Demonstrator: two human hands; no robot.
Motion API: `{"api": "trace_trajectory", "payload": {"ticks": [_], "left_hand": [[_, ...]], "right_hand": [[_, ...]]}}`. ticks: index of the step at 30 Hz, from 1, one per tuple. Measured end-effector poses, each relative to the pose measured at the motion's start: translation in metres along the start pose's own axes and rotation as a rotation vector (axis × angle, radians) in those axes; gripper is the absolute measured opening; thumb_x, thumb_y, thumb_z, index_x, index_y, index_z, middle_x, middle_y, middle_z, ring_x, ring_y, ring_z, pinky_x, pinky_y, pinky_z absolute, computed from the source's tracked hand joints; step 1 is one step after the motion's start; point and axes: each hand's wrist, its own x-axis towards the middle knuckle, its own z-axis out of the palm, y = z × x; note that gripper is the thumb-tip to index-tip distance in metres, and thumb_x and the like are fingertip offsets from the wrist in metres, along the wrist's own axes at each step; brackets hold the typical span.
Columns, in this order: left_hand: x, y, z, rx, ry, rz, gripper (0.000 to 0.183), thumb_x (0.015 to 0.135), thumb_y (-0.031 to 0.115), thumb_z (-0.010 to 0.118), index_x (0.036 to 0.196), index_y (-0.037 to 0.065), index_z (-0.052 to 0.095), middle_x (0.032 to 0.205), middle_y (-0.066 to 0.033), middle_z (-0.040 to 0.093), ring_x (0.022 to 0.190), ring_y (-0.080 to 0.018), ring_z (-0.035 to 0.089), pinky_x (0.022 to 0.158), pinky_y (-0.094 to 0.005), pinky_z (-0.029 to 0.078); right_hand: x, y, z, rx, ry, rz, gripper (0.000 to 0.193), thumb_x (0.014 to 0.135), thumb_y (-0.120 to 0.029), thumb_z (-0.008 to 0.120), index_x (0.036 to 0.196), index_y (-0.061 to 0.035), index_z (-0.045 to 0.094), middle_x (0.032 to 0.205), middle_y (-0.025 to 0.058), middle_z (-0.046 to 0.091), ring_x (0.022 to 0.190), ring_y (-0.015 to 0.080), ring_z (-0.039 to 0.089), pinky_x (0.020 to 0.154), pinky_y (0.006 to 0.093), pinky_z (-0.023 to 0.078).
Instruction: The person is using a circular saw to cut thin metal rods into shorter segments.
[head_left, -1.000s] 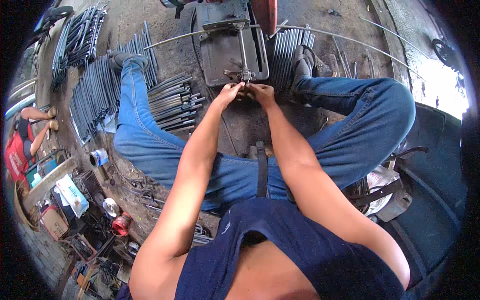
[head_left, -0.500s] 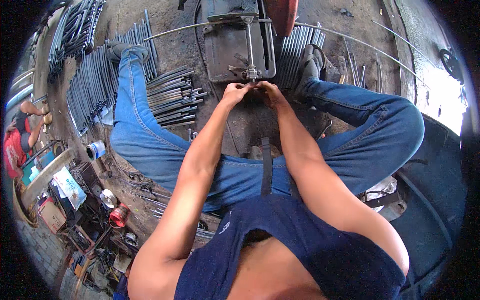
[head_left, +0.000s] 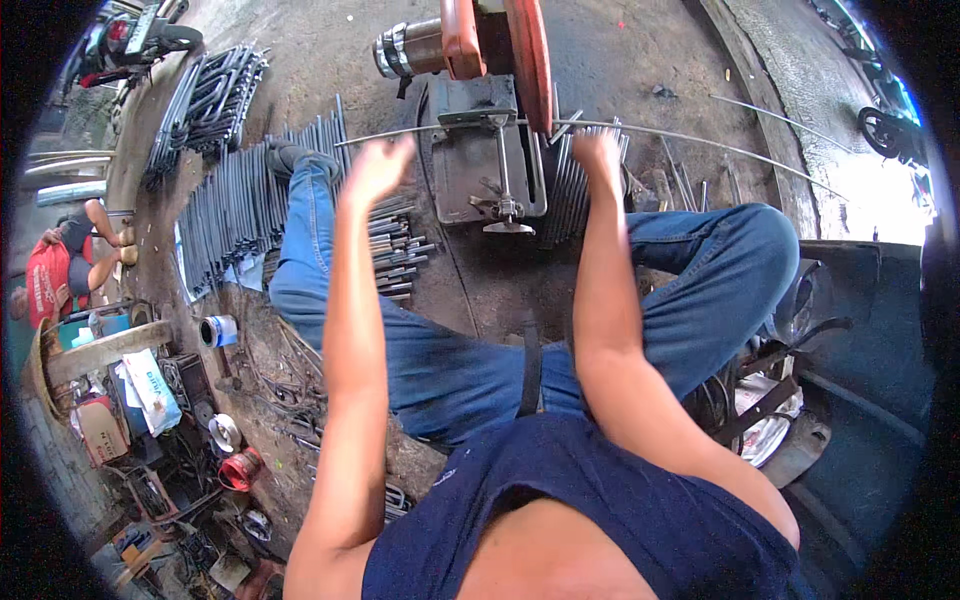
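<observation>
A long thin metal rod lies across the dark metal base of a red cut-off saw. The vise screw ends in a pale crosswise handle, which neither hand touches. My left hand is raised beside the rod's left part; it is smeared by motion, so its grip does not show. On the other side of the saw, my right hand is closed with curled fingers just below the rod. Whether it holds the rod cannot be made out.
Cut dark tubes lie in rows at left, with a short-tube pile nearer the base. Bent tube frames are stacked farther off. A person in red sits at far left. Cluttered tools and a red can lie lower left.
Both hands have left the vise screw handle and moved apart, the left one to the left, the right one to the right. The view has shifted, showing more of the saw.
</observation>
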Motion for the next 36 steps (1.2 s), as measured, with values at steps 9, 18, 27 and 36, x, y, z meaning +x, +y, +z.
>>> {"api": "trace_trajectory", "payload": {"ticks": [9,18,27,36], "left_hand": [[0.065,0.192,-0.055,-0.448,0.208,0.091,0.039,0.080,0.039,0.062,0.076,0.000,0.064,0.060,-0.0118,0.060,0.044,-0.0225,0.053,0.044,-0.0411,0.045],[0.130,0.183,-0.029,-0.364,0.037,-0.040,0.033,0.080,0.029,0.058,0.072,-0.002,0.065,0.060,-0.0168,0.061,0.049,-0.0273,0.058,0.046,-0.0436,0.045],[0.082,0.187,-0.024,-0.466,0.111,-0.030,0.033,0.079,0.028,0.060,0.082,-0.004,0.068,0.072,-0.0166,0.066,0.057,-0.0255,0.063,0.052,-0.0399,0.050],[0.079,0.175,-0.008,-0.554,0.050,0.007,0.032,0.079,0.029,0.062,0.081,-0.003,0.065,0.076,-0.0145,0.066,0.057,-0.0245,0.062,0.050,-0.0383,0.049]], "right_hand": [[0.114,-0.211,-0.130,0.247,0.158,-0.321,0.049,0.093,-0.032,0.050,0.123,0.0076,0.052,0.125,0.0337,0.047,0.120,0.0483,0.045,0.101,0.0475,0.041],[0.133,-0.207,-0.103,-0.011,0.175,-0.356,0.055,0.094,-0.030,0.045,0.141,-0.0044,0.034,0.141,0.0270,0.037,0.126,0.0466,0.041,0.102,0.0464,0.042],[0.127,-0.212,-0.127,0.119,-0.056,-0.135,0.050,0.094,-0.030,0.045,0.137,-0.0062,0.040,0.134,0.0238,0.046,0.126,0.0392,0.046,0.099,0.0461,0.045],[0.124,-0.198,-0.114,0.331,0.001,-0.258,0.056,0.093,-0.033,0.049,0.138,-0.0021,0.037,0.133,0.0359,0.040,0.116,0.0477,0.050,0.098,0.0494,0.043]]}}
